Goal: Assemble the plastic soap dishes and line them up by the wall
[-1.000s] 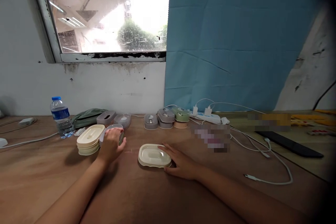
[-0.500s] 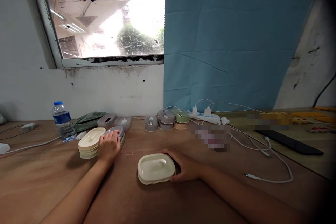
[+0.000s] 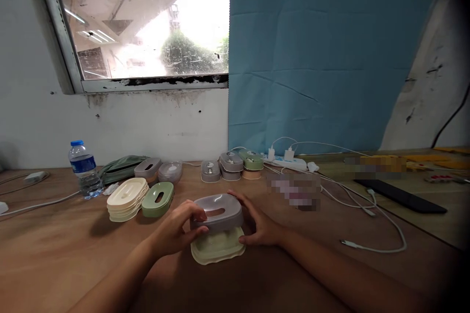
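Observation:
My left hand (image 3: 183, 227) grips a grey oval plastic lid (image 3: 227, 208) with a long slot, thumb in front and fingers at the slot. The lid is over a cream plastic tray (image 3: 216, 250), covering its rear part; whether they touch I cannot tell. Around the tray's right end curls my right hand (image 3: 259, 222), thumb at the near edge and fingers at the back, partly behind the lid. To the left stand a stack of cream trays (image 3: 127, 195) and a green slotted lid (image 3: 157, 200).
Behind are a grey slotted lid (image 3: 148, 167), a translucent lid (image 3: 171, 171), several grey and green boxes (image 3: 231, 164) and a water bottle (image 3: 85, 171). A green pouch (image 3: 119, 168) lies by the wall. White cables (image 3: 370, 249) and a power strip (image 3: 290, 162) lie right.
My left hand has brought the grey lid from the green one, rightward and nearer, over the cream tray. My right hand stays at the tray's right end.

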